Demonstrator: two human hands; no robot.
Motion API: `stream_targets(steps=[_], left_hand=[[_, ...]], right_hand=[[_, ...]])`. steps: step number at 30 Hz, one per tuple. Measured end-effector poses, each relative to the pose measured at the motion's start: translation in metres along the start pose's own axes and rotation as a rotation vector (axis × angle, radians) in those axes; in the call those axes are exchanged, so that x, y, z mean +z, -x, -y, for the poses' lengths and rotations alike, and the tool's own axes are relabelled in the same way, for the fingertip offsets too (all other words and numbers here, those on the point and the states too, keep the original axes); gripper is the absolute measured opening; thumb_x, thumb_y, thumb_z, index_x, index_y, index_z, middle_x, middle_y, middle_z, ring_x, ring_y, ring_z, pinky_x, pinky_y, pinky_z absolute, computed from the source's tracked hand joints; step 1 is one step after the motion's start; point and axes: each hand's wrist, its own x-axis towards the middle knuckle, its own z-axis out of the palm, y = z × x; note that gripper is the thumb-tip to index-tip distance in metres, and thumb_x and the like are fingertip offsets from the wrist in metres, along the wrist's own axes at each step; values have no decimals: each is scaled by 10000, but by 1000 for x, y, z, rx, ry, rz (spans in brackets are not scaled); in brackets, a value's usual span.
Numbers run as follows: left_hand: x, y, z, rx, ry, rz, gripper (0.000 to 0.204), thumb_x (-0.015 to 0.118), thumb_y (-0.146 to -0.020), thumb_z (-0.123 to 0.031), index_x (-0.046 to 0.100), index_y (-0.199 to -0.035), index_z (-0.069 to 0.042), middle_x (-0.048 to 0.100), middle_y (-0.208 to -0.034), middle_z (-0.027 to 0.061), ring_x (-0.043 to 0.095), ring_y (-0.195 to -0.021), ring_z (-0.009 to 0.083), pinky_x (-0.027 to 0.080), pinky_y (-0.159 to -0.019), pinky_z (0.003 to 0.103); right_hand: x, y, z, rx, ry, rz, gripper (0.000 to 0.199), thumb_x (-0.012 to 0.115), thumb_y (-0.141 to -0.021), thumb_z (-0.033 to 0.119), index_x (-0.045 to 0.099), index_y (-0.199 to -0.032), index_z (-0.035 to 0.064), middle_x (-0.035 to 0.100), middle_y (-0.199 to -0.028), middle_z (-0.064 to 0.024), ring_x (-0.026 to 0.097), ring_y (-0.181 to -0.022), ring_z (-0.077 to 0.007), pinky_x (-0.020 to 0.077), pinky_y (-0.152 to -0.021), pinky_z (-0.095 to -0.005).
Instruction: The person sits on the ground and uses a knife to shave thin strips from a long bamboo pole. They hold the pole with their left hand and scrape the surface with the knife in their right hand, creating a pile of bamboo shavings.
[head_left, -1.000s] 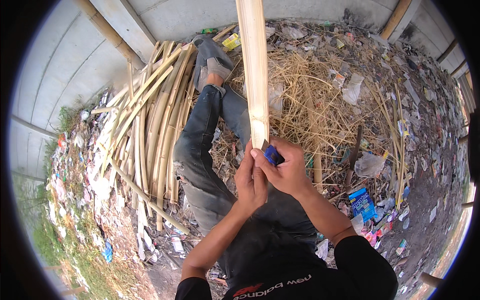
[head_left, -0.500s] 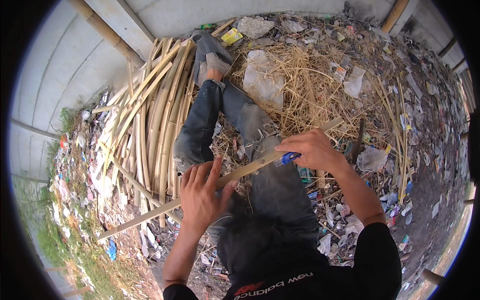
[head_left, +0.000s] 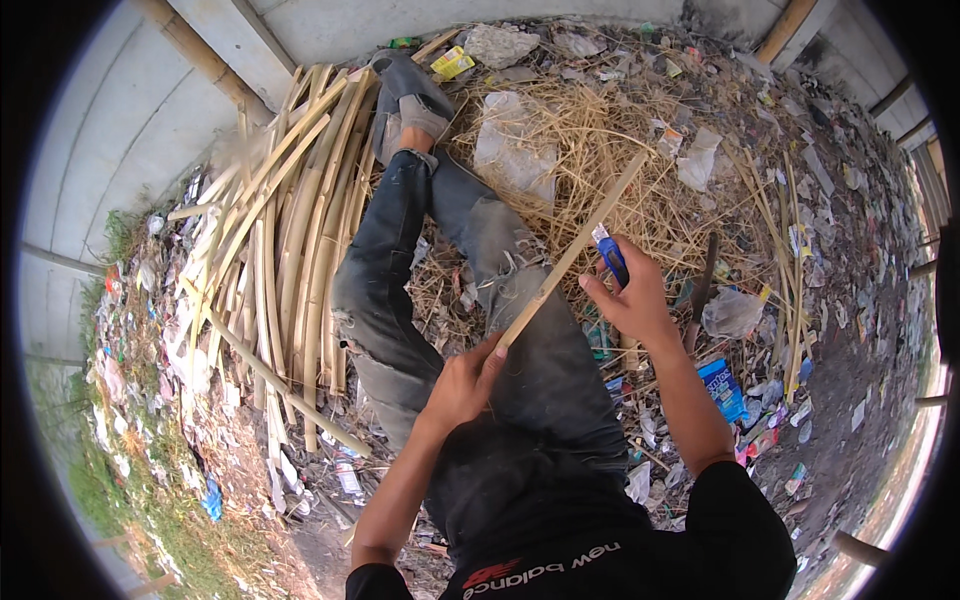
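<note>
My left hand (head_left: 463, 390) is closed round the near end of a split bamboo strip (head_left: 575, 252). The strip slants up and to the right over my right thigh, its far end above the pile of shavings. In my right hand (head_left: 642, 302) is a blue utility knife (head_left: 611, 260), its metallic tip pointing up and left, close to the strip's right side. That hand appears apart from the strip. Whether any of the strip runs on below my left hand is hidden.
Long split bamboo pieces (head_left: 322, 230) lie heaped to the left of my legs. Thin shavings (head_left: 610, 150) cover the ground ahead. A dark curved blade-like tool (head_left: 703, 292) lies right of my right hand, near a blue packet (head_left: 722, 390). A grey wall (head_left: 120, 130) stands beyond.
The strip has swung steeper, and its long lower-left length no longer shows. My left hand moved right and closed on its end. My right hand came off the strip with the knife.
</note>
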Motion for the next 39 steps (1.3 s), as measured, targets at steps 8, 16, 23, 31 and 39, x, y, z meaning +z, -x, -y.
stream_targets(steps=[8,16,23,31,39], left_hand=[[11,-18,3,-94,-47,46,543,459,-1133,-432,639,-1345,34,710,-956,319,710,-1017,485,527,-901,498],[15,-19,11,-36,-68,-18,490,460,-1135,-403,654,-1239,34,682,-882,296,692,-932,487,513,-829,517],[13,-16,22,-66,-83,14,492,458,-1137,-393,674,-1157,48,672,-874,297,689,-893,479,508,-801,511],[14,-21,18,-85,-105,3,511,458,-1140,-388,643,-1026,74,651,-838,306,677,-852,483,503,-783,504],[9,-16,22,-82,-109,37,504,462,-1136,-404,678,-1138,52,691,-895,340,672,-982,549,514,-842,561]], right_hand=[[36,51,-25,175,154,287,440,512,-1115,353,619,-1032,-66,653,-930,-295,638,-953,-489,497,-823,-539],[59,52,-7,63,310,444,529,559,-1078,472,653,-1031,-47,678,-727,-256,675,-710,-498,521,-663,-574],[63,38,-24,65,318,394,550,562,-1070,501,672,-878,-2,650,-650,-249,672,-667,-487,530,-643,-560],[53,28,-27,35,386,483,576,569,-1062,517,657,-840,-7,637,-624,-251,675,-645,-476,541,-620,-551],[23,-13,-55,240,367,292,637,513,-1079,542,682,-807,-8,665,-685,-278,684,-681,-485,531,-644,-570]])
